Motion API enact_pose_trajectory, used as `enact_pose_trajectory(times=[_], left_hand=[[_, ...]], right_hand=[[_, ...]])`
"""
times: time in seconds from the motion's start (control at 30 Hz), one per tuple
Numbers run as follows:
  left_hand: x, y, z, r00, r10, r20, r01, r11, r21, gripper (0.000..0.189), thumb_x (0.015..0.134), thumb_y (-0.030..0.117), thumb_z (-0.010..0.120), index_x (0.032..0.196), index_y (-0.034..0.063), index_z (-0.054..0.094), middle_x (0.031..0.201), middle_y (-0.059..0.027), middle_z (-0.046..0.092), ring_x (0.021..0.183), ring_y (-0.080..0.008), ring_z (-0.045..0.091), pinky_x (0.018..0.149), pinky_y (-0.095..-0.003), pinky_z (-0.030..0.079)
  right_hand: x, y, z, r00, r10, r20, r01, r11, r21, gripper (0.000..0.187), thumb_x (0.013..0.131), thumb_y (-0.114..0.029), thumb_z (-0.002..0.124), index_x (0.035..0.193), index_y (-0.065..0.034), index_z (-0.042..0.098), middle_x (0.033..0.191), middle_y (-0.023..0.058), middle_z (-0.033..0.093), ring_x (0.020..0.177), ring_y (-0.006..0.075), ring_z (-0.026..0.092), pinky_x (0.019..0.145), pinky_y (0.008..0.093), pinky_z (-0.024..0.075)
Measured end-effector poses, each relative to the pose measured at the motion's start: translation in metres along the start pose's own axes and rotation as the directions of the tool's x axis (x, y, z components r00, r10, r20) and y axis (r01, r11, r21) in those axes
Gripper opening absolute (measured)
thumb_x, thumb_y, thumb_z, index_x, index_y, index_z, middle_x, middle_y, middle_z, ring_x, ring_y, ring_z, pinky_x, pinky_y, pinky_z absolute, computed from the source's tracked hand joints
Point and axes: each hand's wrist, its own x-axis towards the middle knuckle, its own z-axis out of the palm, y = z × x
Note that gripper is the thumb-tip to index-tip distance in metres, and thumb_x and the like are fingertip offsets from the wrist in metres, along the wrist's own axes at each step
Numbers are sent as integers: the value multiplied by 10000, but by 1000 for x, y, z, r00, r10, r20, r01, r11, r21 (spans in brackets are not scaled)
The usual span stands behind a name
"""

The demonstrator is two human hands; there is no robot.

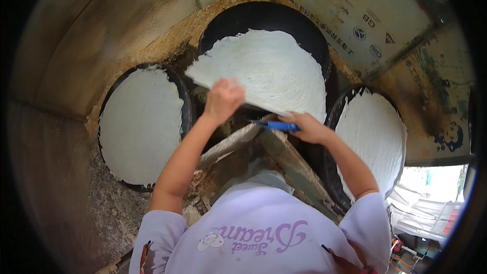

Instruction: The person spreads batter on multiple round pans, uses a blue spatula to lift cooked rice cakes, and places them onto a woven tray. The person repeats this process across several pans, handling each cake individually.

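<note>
A large thin white sheet (262,72), seemingly of cooked batter, lies over the round black griddle (266,15) in the middle. Its far edge is ragged and its near edge runs straight, as if folded or lifted. My left hand (225,97), blurred, is curled closed at that near edge and seems to pinch it. Farther right along the same edge is my right hand (309,126), holding a blue-handled tool (282,126) with a thin dark blade pointing left. The fingertips of this hand also touch the sheet.
Another white sheet (142,125) covers the left black griddle (186,110), and a third sheet (371,140) covers the right griddle (331,160). Upright boards (295,163) form a wedge before my body. Stained panels (365,26) bearing writing enclose the rough hearth (114,217).
</note>
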Motion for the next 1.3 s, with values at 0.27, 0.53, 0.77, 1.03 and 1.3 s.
enact_pose_trajectory(times=[0.27,0.53,0.77,1.03,1.3], left_hand=[[-116,30,-26,779,-548,-304,372,795,-478,486,805,163,673,1236,41,484,1258,-138,483,1182,-309,430,1003,-406,338],[-288,158,94,309,-370,876,570,-665,-483,454,875,261,612,1268,231,386,1064,-22,544,992,-179,517,890,-378,400],[-263,283,151,411,103,906,749,-605,-271,235,880,103,573,1095,184,523,1029,45,587,1004,-123,544,829,-309,437],[-261,561,196,42,488,872,999,-1,-48,296,852,80,603,1131,129,519,1024,9,607,954,-126,586,802,-303,480],[-326,836,249,-118,652,749,810,500,-307,135,843,112,648,956,78,583,839,11,598,699,-80,543,627,-231,452]], right_hand=[[-93,-64,-67,893,374,-251,-126,742,658,356,791,-139,697,1080,30,578,946,76,645,840,148,607,801,306,494],[-315,-57,-35,504,758,-413,-5,481,876,384,779,-119,704,1096,50,569,964,126,656,819,180,639,775,303,523],[-573,-94,97,48,916,-398,368,354,860,386,769,-92,706,1104,32,560,969,105,646,818,168,642,735,294,540],[-837,-258,322,-648,755,-101,577,573,581,411,787,-92,653,1172,-18,532,1084,115,599,939,230,609,808,349,519],[-960,-370,511,-851,417,320,526,653,545,419,857,-203,634,1216,-21,520,1116,98,597,1002,244,587,896,371,472]])
